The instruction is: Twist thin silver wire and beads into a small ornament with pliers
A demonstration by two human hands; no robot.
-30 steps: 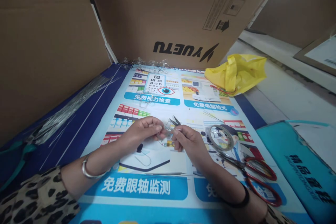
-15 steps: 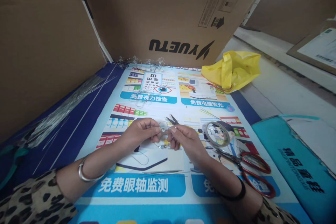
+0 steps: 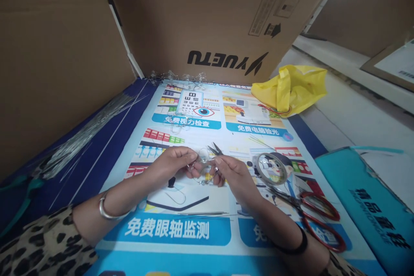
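Observation:
Thin looped wire with small clear beads (image 3: 203, 182) hangs between my two hands, over the middle of the printed sheet (image 3: 155, 263). My left hand (image 3: 181, 161) pinches the wire's left side between thumb and fingers. On the right side, my right hand (image 3: 228, 169) pinches the same wire, its other fingers curled under. Dark pointed tips of a tool (image 3: 214, 149) show just behind my right fingertips; the rest is hidden. Below my hands, loose straight wires (image 3: 207, 214) and a bent wire loop (image 3: 176, 196) lie on the sheet.
Right of my hands are a tape roll (image 3: 272, 168) and red-handled scissors (image 3: 320, 207). A yellow bag (image 3: 294, 90) lies behind them, a teal box (image 3: 359, 189) farther right. Wire bundle (image 3: 84, 138) and teal-handled pliers (image 3: 27, 194) lie left. Cardboard (image 3: 207, 17) stands behind.
The whole view has shifted slightly, so things appear a little farther right. My hands still hold the wire; my left fingertips have drawn slightly away from the upper loop.

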